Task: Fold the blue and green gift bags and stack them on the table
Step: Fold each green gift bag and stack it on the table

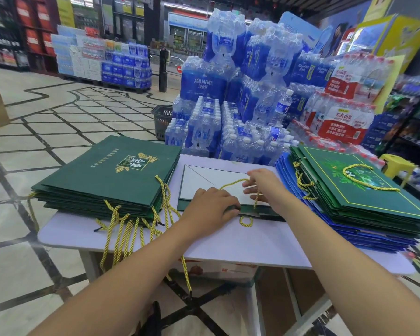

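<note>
Both bare forearms reach in from the near edge over the pale lilac table top [252, 238]; we see a printed carton [218, 271] under it. Left hand [210, 209] is palm down, fingers curled onto the near green edge of the flattened green paper gift bag [204, 187]. That bag lies mid-table between two stacks, white base panel up. Right hand [264, 187] is just beyond, thumb and fingers pinching the bag's yellow twisted cord handle [232, 184]; we note another cord loop poking out at the bag's near edge.

Left: stack of flat dark green bags [102, 180], gold logo on top, cords dangling over the near table edge. Right: green printed bags [374, 197] piled on flat blue bags [378, 238].

Far: shrink-wrapped packs of bottled water [211, 81], a dark shopping basket [161, 117] on the tiled floor, and a yellow plastic stool [395, 163] far right.
</note>
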